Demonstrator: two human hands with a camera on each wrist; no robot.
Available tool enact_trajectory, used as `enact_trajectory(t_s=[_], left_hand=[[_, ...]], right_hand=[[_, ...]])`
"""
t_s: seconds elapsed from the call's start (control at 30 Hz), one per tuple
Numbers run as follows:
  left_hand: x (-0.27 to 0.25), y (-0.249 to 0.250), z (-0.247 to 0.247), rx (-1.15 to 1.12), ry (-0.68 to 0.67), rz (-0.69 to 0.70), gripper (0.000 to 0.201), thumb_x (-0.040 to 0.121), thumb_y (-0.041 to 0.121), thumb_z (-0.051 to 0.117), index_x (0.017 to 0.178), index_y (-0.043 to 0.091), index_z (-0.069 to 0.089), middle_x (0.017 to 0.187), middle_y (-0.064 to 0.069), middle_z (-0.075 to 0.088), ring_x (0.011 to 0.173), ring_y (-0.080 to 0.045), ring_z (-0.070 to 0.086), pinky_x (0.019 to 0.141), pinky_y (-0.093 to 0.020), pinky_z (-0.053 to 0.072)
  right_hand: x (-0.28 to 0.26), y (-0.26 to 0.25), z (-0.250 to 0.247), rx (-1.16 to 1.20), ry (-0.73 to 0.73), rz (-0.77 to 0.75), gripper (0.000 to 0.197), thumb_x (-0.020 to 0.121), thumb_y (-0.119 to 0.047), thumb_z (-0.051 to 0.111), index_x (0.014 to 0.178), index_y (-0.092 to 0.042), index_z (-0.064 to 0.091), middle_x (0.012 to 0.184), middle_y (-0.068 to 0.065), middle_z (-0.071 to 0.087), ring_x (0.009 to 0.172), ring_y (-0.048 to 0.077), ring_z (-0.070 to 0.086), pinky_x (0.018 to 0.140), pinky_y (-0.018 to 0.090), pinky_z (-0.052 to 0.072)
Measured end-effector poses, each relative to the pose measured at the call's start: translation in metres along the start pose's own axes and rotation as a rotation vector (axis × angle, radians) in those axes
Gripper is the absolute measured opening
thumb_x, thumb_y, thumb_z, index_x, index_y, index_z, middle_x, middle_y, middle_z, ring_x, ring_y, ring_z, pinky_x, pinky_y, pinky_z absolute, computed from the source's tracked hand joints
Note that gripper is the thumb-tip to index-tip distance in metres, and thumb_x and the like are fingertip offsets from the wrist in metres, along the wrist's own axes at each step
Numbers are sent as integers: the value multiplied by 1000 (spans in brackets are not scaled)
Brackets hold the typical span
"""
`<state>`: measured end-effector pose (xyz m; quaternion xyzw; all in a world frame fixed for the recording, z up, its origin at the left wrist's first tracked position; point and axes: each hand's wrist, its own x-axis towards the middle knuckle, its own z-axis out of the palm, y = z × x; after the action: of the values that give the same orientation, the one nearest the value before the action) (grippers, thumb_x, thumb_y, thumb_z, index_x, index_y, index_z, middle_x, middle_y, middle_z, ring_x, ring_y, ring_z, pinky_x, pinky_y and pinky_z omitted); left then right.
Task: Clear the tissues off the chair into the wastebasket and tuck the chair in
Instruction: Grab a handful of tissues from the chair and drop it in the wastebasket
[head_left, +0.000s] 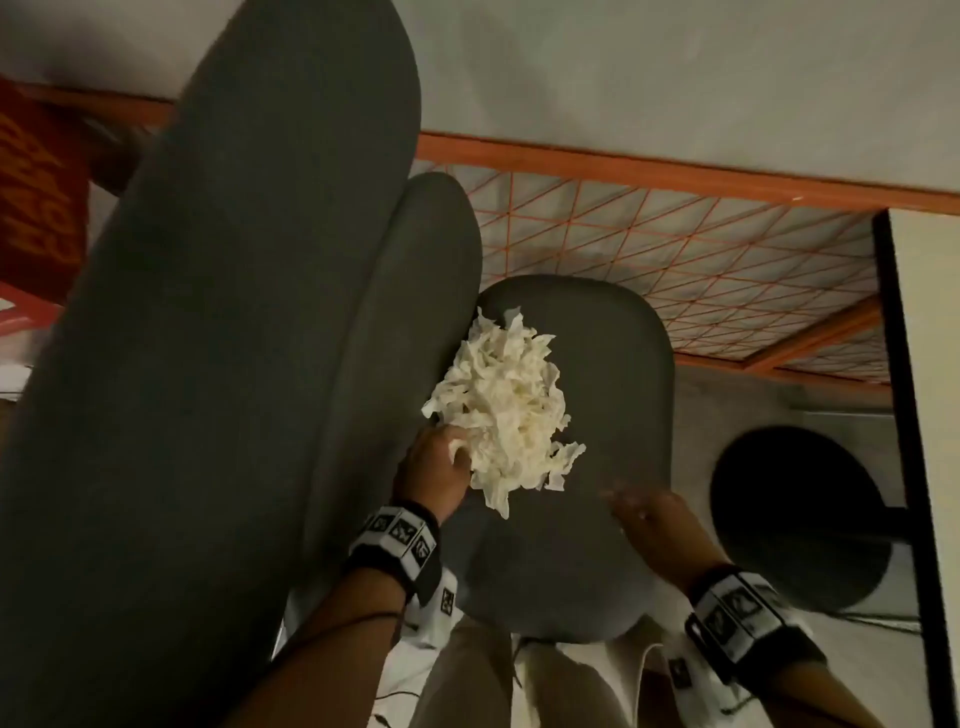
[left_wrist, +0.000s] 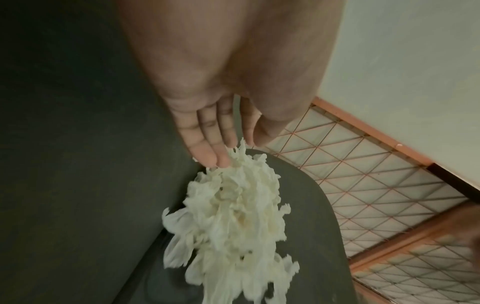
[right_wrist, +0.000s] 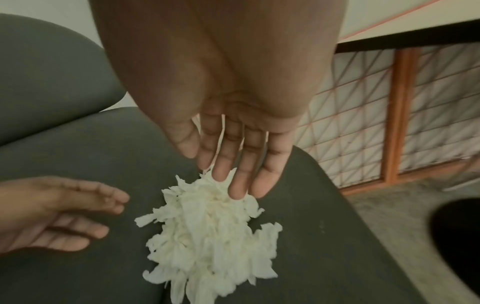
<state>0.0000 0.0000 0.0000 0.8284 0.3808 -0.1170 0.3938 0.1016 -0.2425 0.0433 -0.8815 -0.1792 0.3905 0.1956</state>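
Observation:
A heap of crumpled white tissues (head_left: 504, 400) (left_wrist: 233, 216) (right_wrist: 210, 232) lies on the dark grey chair seat (head_left: 613, 415), close to the backrest (head_left: 234, 312). My left hand (head_left: 441, 462) (left_wrist: 207, 139) reaches in from the near left, fingers straight, fingertips touching the heap's edge. My right hand (head_left: 644, 514) (right_wrist: 239, 164) hovers blurred over the seat just right of the heap, fingers straight, holding nothing. The right wrist view also shows the left hand (right_wrist: 64, 216) beside the heap. A round black wastebasket (head_left: 800, 519) (right_wrist: 457, 236) stands on the floor right of the chair.
An orange-framed wire grid panel (head_left: 675, 249) runs along the wall beyond the chair. A pale table with a black edge (head_left: 904, 415) stands at the right, above the wastebasket. A red sign (head_left: 36, 182) is at the far left. My legs (head_left: 467, 675) are against the seat's front.

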Motion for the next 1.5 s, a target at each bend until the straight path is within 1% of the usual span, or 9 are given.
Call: enact_trajectory(t_s=[0.23,0.43,0.63,0.83,0.97,1.07,1.2,1.33,1.5], left_hand=[[100,8,18,88,141,-7,41,93,15,50,134,21,49,139,-5,46,124,-26,49,99,-37,42],[148,-3,44,260,142,-22,56,92,12,53,145,21,37,145,-9,41,130,-31,44,104,-43,40],[151,-14,51,187,255,42,34,90,12,52,121,23,63,117,-7,64,107,-30,61,91,-44,51],[107,-3,25,-112,483,120,29,92,10,43,103,20,68,100,5,56,79,-6,57,74,-13,46],[70,2,9,-197,615,151,24,87,19,42,81,13,64,85,4,57,72,-14,59,67,-18,46],[54,-1,6,-124,649,119,28,89,30,55,67,14,53,71,6,48,62,-6,46,58,-9,34],[65,-15,16,84,433,-6,29,87,24,65,69,18,44,61,3,49,55,-13,46,49,-18,26],[94,-18,29,222,164,-136,27,92,23,56,117,25,44,99,-5,65,91,-27,62,67,-34,48],[129,-14,44,451,21,-266,50,93,16,50,139,8,33,127,-21,55,115,-40,55,86,-45,48]], right_hand=[[142,-48,19,5,172,-175,22,94,-27,51,111,-28,64,112,-6,64,86,15,64,82,33,52],[223,-59,47,-151,149,-185,41,92,-28,52,132,-35,48,134,-5,55,115,22,58,92,41,51],[255,-37,59,-202,125,-168,38,91,-23,47,122,-42,59,121,-3,67,105,27,63,87,42,54],[234,-25,34,161,298,-162,28,91,-12,45,98,-10,72,96,5,64,79,21,59,71,28,45],[203,-23,12,365,352,-30,49,87,-34,40,75,9,59,69,21,57,60,21,46,53,27,35],[187,-24,14,403,309,14,46,92,-34,57,56,-7,52,51,1,48,41,5,43,39,11,33],[191,-30,40,361,82,-11,7,87,-19,63,91,-20,57,71,3,65,55,4,62,44,13,42],[204,-37,76,129,-43,-12,39,89,-38,62,124,-32,46,84,0,62,79,19,62,72,31,51],[209,-29,87,-42,43,23,24,92,-45,49,111,-35,60,93,1,69,82,23,65,75,34,52]])
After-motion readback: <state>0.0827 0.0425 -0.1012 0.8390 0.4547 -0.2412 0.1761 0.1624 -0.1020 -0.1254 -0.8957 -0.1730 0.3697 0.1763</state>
